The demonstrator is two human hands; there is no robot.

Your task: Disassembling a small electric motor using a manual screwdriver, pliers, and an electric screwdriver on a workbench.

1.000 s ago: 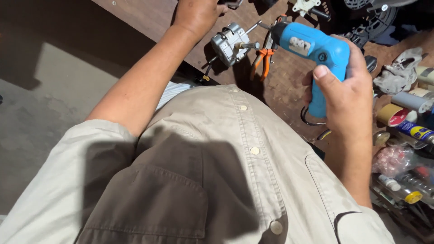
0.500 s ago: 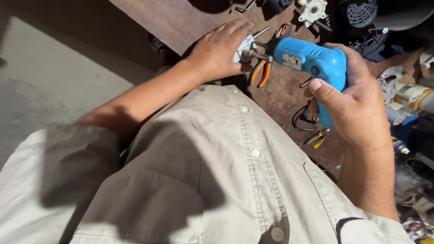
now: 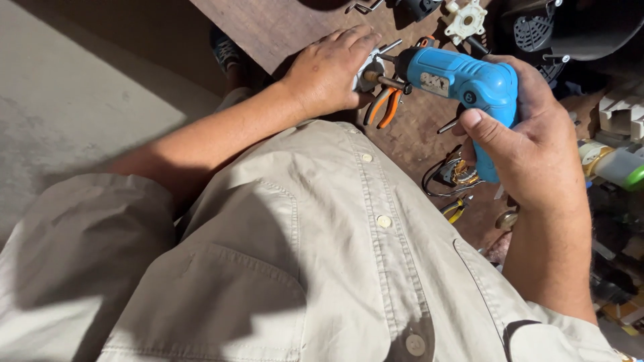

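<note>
Right hand (image 3: 530,157) clenched round blue driver (image 3: 463,84) grip; left hand (image 3: 329,70) pressing small metal part (image 3: 369,67) onto table (image 3: 268,27). Part likely rigid, slippery; best held by body.

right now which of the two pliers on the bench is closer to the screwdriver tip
The orange-handled pliers, lying right under the blue electric screwdriver tip beside the left hand. The yellow-handled pliers lie lower down, below the right hand.

Blue electric screwdriver (image 3: 463,84) in right hand (image 3: 530,147)
</note>
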